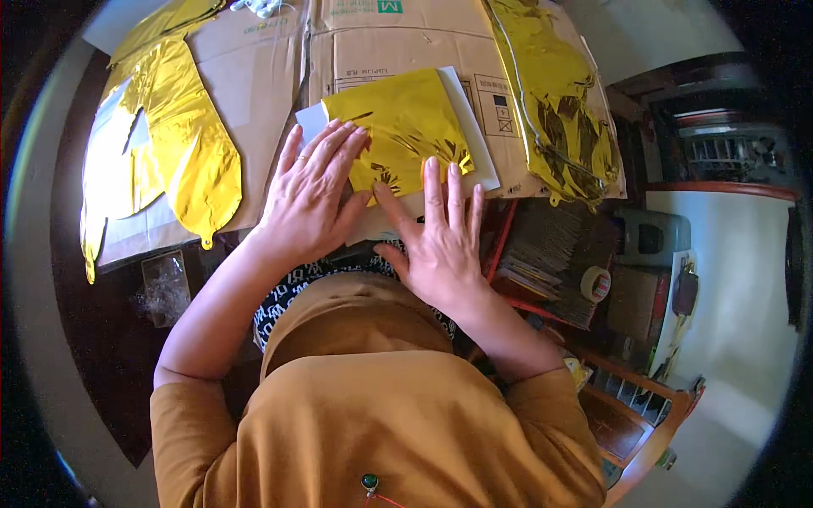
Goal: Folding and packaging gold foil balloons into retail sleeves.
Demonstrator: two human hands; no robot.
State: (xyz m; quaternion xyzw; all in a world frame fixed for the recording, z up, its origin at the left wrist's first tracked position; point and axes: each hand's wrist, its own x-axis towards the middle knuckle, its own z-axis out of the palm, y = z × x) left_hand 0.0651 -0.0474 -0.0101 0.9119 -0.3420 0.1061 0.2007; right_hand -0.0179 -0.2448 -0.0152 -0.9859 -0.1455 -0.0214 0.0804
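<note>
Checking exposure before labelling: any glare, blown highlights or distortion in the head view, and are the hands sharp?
Head view: sunlight blows out the left gold foil balloon to white; the folded gold foil under the left hand and right hand shows glints only. Both hands are sharp. Fisheye bends the cardboard edges, with a dark vignette at the rim; lower left is deep shadow.

Left hand (pixel 312 196) and right hand (pixel 440 247) laid flat, palms down, fingers spread and pointing forward, thumbs nearly meeting. Forearms bare, entering from below, angled inward; elbows bent; sleeves pushed above elbows.
</note>
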